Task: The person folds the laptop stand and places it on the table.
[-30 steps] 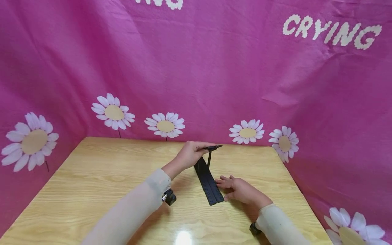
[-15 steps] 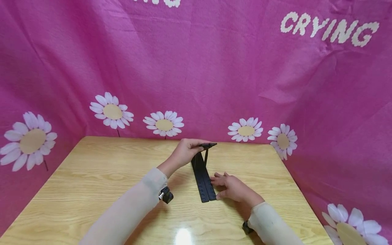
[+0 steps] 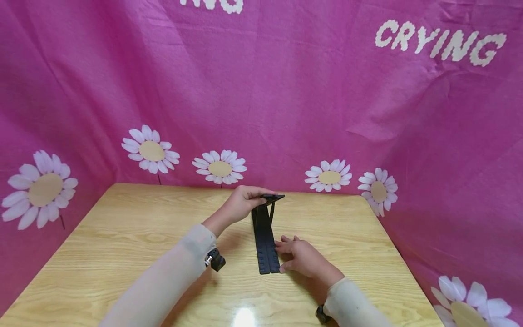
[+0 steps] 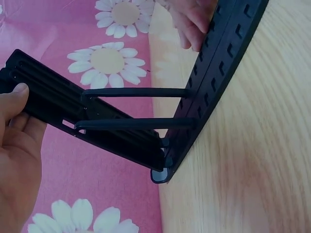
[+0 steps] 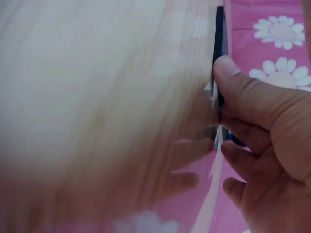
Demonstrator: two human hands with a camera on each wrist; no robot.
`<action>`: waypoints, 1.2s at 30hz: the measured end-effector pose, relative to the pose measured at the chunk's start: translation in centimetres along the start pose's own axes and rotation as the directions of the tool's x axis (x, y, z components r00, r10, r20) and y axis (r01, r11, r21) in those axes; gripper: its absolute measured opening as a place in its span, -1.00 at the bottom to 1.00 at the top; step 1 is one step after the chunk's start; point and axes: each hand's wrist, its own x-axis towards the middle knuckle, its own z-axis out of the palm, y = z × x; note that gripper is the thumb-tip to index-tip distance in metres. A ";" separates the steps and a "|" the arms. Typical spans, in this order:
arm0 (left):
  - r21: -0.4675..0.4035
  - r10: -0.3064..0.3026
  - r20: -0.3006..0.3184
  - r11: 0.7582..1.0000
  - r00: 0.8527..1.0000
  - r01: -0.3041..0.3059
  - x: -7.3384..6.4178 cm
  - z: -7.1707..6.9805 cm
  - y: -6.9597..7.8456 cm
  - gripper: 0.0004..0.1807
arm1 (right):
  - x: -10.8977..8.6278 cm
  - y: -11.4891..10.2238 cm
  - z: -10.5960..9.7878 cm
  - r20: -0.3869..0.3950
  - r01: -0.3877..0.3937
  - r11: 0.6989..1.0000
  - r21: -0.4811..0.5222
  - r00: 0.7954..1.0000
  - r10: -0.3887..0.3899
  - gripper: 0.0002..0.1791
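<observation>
Stand: flap pinched by left grip, likely for support | base touched at stand's right by unclenched right grip, likely steadying

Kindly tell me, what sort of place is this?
Probably a makeshift recording booth: flower-printed pink cloth hangs behind and beside a wooden table, and a black camera-like device sits at the left sleeve.

Head cam's highest & farthest back, facing fwd/down at the surface. L wrist cam's up close, side-on to the black stand; R wrist cam's close too, catching same stand edge-on.
</observation>
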 end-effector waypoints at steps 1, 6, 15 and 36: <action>0.003 -0.007 0.008 1.000 1.000 0.007 0.0 -0.1 0.0 -0.65 | 0.1 -0.3 0.2 -0.005 -0.009 1.000 -0.003 1.000 0.009 -0.40; 0.014 -0.020 0.024 1.000 1.000 0.020 -0.2 -0.7 0.0 -0.66 | 0.5 -1.5 1.2 -0.051 -0.037 0.999 -0.030 0.998 0.036 -0.40; -0.027 -0.005 0.000 1.000 1.000 0.005 -0.3 -0.5 -0.3 -0.65 | 0.3 -1.6 0.1 0.025 -0.039 0.999 -0.033 0.999 0.040 -0.40; 0.015 -0.091 -0.103 0.996 0.991 0.093 -1.1 -0.8 -2.5 -0.52 | 4.3 1.7 -2.6 -0.208 -0.049 0.978 0.202 0.974 0.091 -0.69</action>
